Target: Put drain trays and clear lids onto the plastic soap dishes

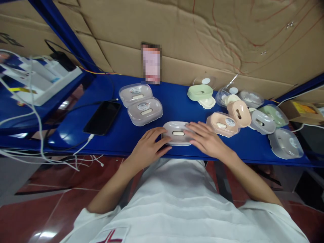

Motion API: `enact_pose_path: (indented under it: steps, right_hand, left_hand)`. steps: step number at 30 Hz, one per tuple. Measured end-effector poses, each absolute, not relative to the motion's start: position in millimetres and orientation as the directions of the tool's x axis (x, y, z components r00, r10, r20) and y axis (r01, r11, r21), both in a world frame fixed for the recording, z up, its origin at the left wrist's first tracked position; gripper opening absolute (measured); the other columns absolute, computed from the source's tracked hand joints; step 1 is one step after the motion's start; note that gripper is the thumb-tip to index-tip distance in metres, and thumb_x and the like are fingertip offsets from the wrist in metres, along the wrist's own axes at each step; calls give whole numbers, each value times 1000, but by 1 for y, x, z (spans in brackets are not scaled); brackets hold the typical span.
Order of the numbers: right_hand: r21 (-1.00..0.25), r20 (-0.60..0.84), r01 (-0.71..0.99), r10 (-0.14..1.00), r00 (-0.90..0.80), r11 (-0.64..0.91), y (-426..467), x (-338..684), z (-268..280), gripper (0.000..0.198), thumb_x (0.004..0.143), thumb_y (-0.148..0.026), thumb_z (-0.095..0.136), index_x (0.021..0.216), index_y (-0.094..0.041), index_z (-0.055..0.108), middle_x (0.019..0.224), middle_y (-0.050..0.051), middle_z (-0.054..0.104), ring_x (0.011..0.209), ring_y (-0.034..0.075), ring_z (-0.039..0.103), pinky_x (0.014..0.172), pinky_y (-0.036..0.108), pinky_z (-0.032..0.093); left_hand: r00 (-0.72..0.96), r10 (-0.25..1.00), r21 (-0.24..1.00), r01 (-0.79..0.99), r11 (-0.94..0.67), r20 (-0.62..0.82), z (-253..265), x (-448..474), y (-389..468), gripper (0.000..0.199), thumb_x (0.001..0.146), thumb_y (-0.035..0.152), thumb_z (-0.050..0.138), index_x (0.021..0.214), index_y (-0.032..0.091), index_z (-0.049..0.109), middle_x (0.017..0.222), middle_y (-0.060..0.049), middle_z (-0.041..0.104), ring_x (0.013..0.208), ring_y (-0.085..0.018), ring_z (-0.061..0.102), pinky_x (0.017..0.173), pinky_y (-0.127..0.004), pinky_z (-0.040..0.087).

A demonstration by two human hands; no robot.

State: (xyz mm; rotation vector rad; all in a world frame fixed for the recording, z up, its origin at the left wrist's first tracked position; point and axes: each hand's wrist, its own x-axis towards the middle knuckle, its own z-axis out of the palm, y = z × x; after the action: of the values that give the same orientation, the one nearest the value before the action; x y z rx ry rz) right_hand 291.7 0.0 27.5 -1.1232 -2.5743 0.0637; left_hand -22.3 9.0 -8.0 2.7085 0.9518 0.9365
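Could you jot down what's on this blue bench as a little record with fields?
left hand: resting on the near-left edge of a grey oval plastic soap box
right hand: lying across the same box's right side
grip: both hands flat, fingers not curled round it
left of the hands: two more grey lidded boxes; black phone on a white cable
right of the hands: heap of peach, green and grey boxes
surface: blue metal bench

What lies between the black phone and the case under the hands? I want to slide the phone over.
Bare blue shelf separates phone from case, apart from the left hand, per the head view.
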Motion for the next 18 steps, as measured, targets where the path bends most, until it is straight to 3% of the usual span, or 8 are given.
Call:
enact_pose_path:
  steps: [4, 8, 13, 18]
  right_hand:
    - [-72, 269, 893, 871, -410, 443, 55, 316, 58, 47, 113, -33, 44, 154, -19, 62, 160, 17, 60, 149, 37, 56, 122, 61, 43]
    - [58, 176, 968, 952, -250, 243, 136, 347, 69, 49, 105, -26, 54, 152, -15, 60, 156, 22, 62, 139, 42, 60, 115, 64, 44]
    - [103, 221, 972, 947, -231, 213, 201, 364, 74, 58, 105, -18, 50, 162, -11, 43, 157, 23, 59, 141, 35, 53, 118, 57, 37]
    - [120, 320, 981, 930, -182, 151, 210, 364, 76, 51, 106, -26, 53, 154, -9, 48, 152, 25, 57, 136, 36, 53, 116, 54, 35]
  left_hand:
    - [553, 669, 388, 549, -741, 496, -8, -23, 9, 13, 104, 28, 67, 114, 21, 69, 155, -18, 55, 149, -34, 56, 120, -53, 54]
    - [545, 698, 423, 556, -716, 464, -9, -25, 9, 15, 106, 29, 65, 117, 19, 67, 160, -20, 51, 151, -34, 54, 122, -52, 53]
    - [555, 705, 419, 567, -709, 442, -10, -26, 8, 15, 107, 30, 63, 118, 20, 66, 160, -18, 51, 151, -34, 53, 123, -53, 52]
    - [550, 706, 443, 549, -708, 447, -10, -26, 9, 14, 105, 28, 65, 118, 22, 67, 159, -15, 52, 150, -32, 54, 124, -51, 51]
